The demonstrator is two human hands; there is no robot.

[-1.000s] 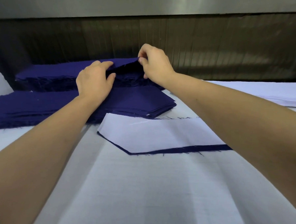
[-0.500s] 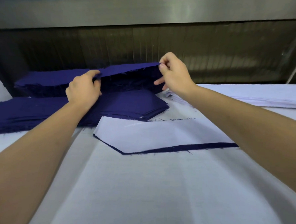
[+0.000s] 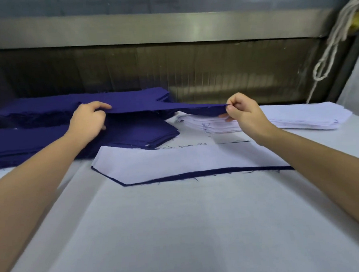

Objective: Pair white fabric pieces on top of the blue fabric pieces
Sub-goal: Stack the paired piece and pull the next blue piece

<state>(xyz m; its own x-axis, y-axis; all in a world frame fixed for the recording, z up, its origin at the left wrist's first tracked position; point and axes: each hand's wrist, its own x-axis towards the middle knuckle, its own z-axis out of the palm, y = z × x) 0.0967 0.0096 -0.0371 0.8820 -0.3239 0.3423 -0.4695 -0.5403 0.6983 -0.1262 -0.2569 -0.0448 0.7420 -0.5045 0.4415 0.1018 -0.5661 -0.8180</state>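
A single blue fabric piece [image 3: 164, 110] hangs stretched in the air between my hands. My left hand [image 3: 88, 121] pinches its left end over the blue stacks, and my right hand [image 3: 243, 111] pinches its right end above the white stack [image 3: 298, 117]. Two stacks of blue pieces lie at the left: a back one [image 3: 48, 110] and a front one [image 3: 145, 135]. In the middle of the table a white piece [image 3: 175, 161] lies on a blue piece [image 3: 197, 174], whose edge shows along the front.
The table [image 3: 179, 229] is covered in white cloth. A dark ribbed wall panel [image 3: 192, 72] with a metal rail above runs behind the stacks. A white cord [image 3: 328, 51] hangs at the far right.
Both hands have lifted one blue piece off the back stack and drawn it out to the right. My right hand now holds its end over the white stack.
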